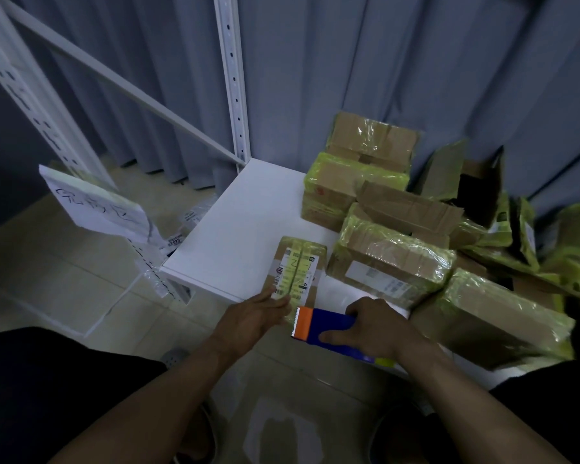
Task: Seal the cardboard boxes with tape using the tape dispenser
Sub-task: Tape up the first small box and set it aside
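A small flat cardboard box (297, 267) with yellow-green tape strips and white labels lies at the near edge of the white table (245, 226). My left hand (252, 318) rests with straight fingers on the box's near end. My right hand (374, 326) grips a blue tape dispenser (329, 326), whose orange toothed blade end points left, just right of my left fingertips and off the box's near end.
Several taped cardboard boxes (389, 259) are piled on the right of the table, with an open box (476, 182) behind them. A white metal shelf post (233, 82) stands at the table's far corner, and a paper sign (94, 202) hangs at the left.
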`<control>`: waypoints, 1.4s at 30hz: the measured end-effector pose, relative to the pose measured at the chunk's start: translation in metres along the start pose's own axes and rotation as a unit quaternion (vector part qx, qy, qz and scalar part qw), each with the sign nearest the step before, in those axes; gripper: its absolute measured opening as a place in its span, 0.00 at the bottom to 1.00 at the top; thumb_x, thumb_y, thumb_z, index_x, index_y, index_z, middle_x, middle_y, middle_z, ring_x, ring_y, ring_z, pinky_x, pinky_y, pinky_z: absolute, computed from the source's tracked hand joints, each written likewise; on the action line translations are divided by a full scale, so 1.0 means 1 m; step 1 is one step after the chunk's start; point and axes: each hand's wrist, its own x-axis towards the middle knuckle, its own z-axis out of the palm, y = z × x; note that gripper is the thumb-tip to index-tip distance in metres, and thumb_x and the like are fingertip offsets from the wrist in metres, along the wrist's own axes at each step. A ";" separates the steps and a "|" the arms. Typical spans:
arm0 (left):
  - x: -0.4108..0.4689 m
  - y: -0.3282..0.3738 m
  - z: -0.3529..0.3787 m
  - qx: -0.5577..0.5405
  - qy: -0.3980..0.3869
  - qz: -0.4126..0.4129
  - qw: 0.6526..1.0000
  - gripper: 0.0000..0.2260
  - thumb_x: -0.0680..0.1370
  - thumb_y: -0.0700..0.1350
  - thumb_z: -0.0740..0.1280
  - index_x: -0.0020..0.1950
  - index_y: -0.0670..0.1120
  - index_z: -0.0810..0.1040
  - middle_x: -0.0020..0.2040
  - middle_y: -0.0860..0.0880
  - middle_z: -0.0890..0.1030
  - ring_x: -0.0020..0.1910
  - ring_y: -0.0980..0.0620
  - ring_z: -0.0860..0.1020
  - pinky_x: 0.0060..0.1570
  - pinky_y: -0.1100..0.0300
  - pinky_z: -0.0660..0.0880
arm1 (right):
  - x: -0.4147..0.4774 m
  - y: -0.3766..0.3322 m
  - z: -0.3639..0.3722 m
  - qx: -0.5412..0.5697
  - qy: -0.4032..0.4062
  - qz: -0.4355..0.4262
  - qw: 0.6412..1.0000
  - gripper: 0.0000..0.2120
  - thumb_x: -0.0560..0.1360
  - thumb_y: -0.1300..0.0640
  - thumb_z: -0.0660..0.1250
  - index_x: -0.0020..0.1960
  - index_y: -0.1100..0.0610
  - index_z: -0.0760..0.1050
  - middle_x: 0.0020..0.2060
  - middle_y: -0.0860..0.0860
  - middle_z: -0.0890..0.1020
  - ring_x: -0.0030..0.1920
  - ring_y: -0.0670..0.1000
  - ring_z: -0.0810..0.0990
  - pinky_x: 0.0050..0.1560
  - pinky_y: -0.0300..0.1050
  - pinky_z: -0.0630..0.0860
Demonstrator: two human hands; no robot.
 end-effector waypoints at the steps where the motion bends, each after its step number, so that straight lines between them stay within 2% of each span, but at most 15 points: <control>1: 0.000 -0.003 -0.001 -0.015 0.002 -0.009 1.000 0.26 0.67 0.40 0.81 0.64 0.52 0.81 0.67 0.56 0.77 0.68 0.50 0.74 0.57 0.55 0.79 | -0.003 0.000 -0.001 0.006 0.003 -0.003 1.000 0.28 0.68 0.28 0.73 0.44 0.53 0.82 0.38 0.48 0.83 0.39 0.44 0.81 0.42 0.44 0.79; 6: -0.004 -0.011 -0.007 -0.031 0.003 -0.033 0.999 0.22 0.70 0.40 0.78 0.63 0.51 0.82 0.66 0.56 0.78 0.68 0.51 0.71 0.60 0.51 0.78 | -0.009 0.015 -0.007 0.015 0.005 0.007 1.000 0.29 0.67 0.27 0.72 0.47 0.53 0.82 0.41 0.49 0.85 0.41 0.45 0.83 0.47 0.49 0.82; 9: -0.003 -0.006 -0.008 0.003 -0.010 -0.037 0.999 0.21 0.71 0.42 0.78 0.63 0.50 0.82 0.65 0.53 0.79 0.67 0.47 0.75 0.60 0.45 0.78 | -0.003 0.019 0.001 -0.017 0.021 0.015 1.000 0.29 0.68 0.27 0.71 0.48 0.54 0.80 0.42 0.48 0.83 0.41 0.46 0.81 0.45 0.46 0.80; 11: -0.002 -0.001 -0.007 0.033 -0.018 -0.040 0.998 0.21 0.73 0.43 0.76 0.66 0.51 0.79 0.66 0.51 0.79 0.68 0.46 0.75 0.63 0.42 0.75 | 0.002 0.018 0.010 -0.049 0.030 0.015 0.998 0.31 0.69 0.26 0.69 0.49 0.55 0.80 0.43 0.49 0.82 0.42 0.47 0.81 0.44 0.46 0.79; 15: -0.006 0.007 0.000 0.088 -0.040 -0.016 0.995 0.36 0.72 0.36 0.76 0.74 0.58 0.68 0.72 0.48 0.74 0.73 0.41 0.69 0.70 0.40 0.63 | 0.012 0.017 0.023 -0.055 0.034 0.018 0.998 0.31 0.71 0.28 0.69 0.49 0.57 0.79 0.41 0.51 0.81 0.41 0.49 0.81 0.43 0.48 0.80; 17: -0.006 0.014 0.000 0.113 -0.051 -0.020 0.992 0.40 0.68 0.35 0.78 0.74 0.60 0.68 0.72 0.46 0.73 0.73 0.40 0.69 0.69 0.40 0.59 | 0.015 0.016 0.025 -0.055 0.030 0.022 0.998 0.30 0.71 0.28 0.69 0.48 0.57 0.78 0.40 0.50 0.80 0.40 0.50 0.81 0.43 0.48 0.79; 18: -0.006 0.017 -0.002 0.124 -0.056 -0.022 0.990 0.38 0.69 0.38 0.78 0.74 0.60 0.69 0.72 0.46 0.73 0.73 0.39 0.69 0.69 0.39 0.60 | 0.015 0.015 0.025 -0.058 0.027 0.022 0.998 0.30 0.71 0.28 0.69 0.47 0.57 0.77 0.39 0.50 0.79 0.40 0.50 0.80 0.42 0.48 0.79; 20: -0.004 0.020 -0.005 0.134 -0.064 -0.030 0.988 0.29 0.75 0.52 0.73 0.74 0.61 0.67 0.74 0.48 0.71 0.74 0.41 0.67 0.69 0.34 0.61 | 0.014 0.015 0.026 -0.066 0.026 0.016 0.997 0.27 0.73 0.28 0.68 0.43 0.54 0.73 0.38 0.49 0.77 0.39 0.50 0.79 0.40 0.47 0.77; 22: -0.001 0.022 -0.008 0.145 -0.099 -0.047 0.983 0.27 0.75 0.59 0.70 0.73 0.61 0.68 0.74 0.50 0.71 0.73 0.42 0.69 0.66 0.31 0.66 | 0.011 0.012 0.026 -0.065 0.023 0.016 0.997 0.25 0.74 0.29 0.67 0.42 0.52 0.70 0.38 0.48 0.75 0.40 0.49 0.78 0.41 0.46 0.77; 25: 0.002 0.022 -0.004 0.165 -0.132 -0.043 0.976 0.33 0.65 0.47 0.82 0.68 0.56 0.77 0.70 0.51 0.76 0.66 0.39 0.76 0.57 0.34 0.75 | 0.007 0.010 0.027 -0.047 0.018 0.030 0.998 0.26 0.74 0.30 0.66 0.50 0.53 0.74 0.43 0.48 0.78 0.44 0.49 0.81 0.46 0.47 0.81; 28: 0.005 0.019 -0.005 0.160 -0.102 -0.041 0.981 0.34 0.62 0.41 0.83 0.66 0.55 0.80 0.68 0.51 0.78 0.65 0.38 0.77 0.55 0.34 0.75 | -0.001 0.012 0.026 -0.020 0.026 0.038 0.999 0.30 0.71 0.25 0.65 0.50 0.52 0.75 0.44 0.48 0.79 0.43 0.48 0.81 0.44 0.46 0.81; 31: 0.009 0.017 -0.007 0.151 -0.086 -0.041 0.984 0.33 0.60 0.39 0.84 0.63 0.55 0.82 0.65 0.50 0.80 0.62 0.38 0.79 0.52 0.34 0.76 | -0.012 0.011 0.027 -0.014 0.044 0.028 0.999 0.38 0.62 0.16 0.63 0.51 0.49 0.74 0.43 0.45 0.78 0.41 0.45 0.79 0.39 0.41 0.77; 37: 0.010 0.013 -0.006 0.085 -0.067 -0.067 0.992 0.29 0.68 0.37 0.80 0.65 0.57 0.80 0.69 0.53 0.76 0.68 0.39 0.74 0.54 0.33 0.76 | -0.023 0.028 0.023 0.003 0.038 0.032 0.999 0.39 0.60 0.18 0.67 0.54 0.49 0.76 0.46 0.45 0.81 0.44 0.45 0.81 0.43 0.44 0.83; 40: 0.009 0.014 -0.006 0.038 -0.047 -0.059 0.996 0.27 0.70 0.37 0.78 0.65 0.56 0.80 0.69 0.54 0.75 0.69 0.40 0.73 0.55 0.37 0.78 | -0.024 0.036 0.020 -0.009 0.031 0.047 0.998 0.38 0.60 0.19 0.68 0.53 0.50 0.76 0.44 0.46 0.79 0.42 0.45 0.81 0.43 0.45 0.83; 42: 0.008 0.014 -0.005 0.005 -0.034 -0.057 0.998 0.23 0.74 0.39 0.76 0.65 0.57 0.80 0.70 0.56 0.74 0.72 0.45 0.70 0.62 0.42 0.76 | -0.021 0.036 0.023 -0.027 0.020 0.060 0.998 0.39 0.60 0.19 0.68 0.53 0.51 0.75 0.44 0.47 0.79 0.42 0.47 0.81 0.44 0.46 0.83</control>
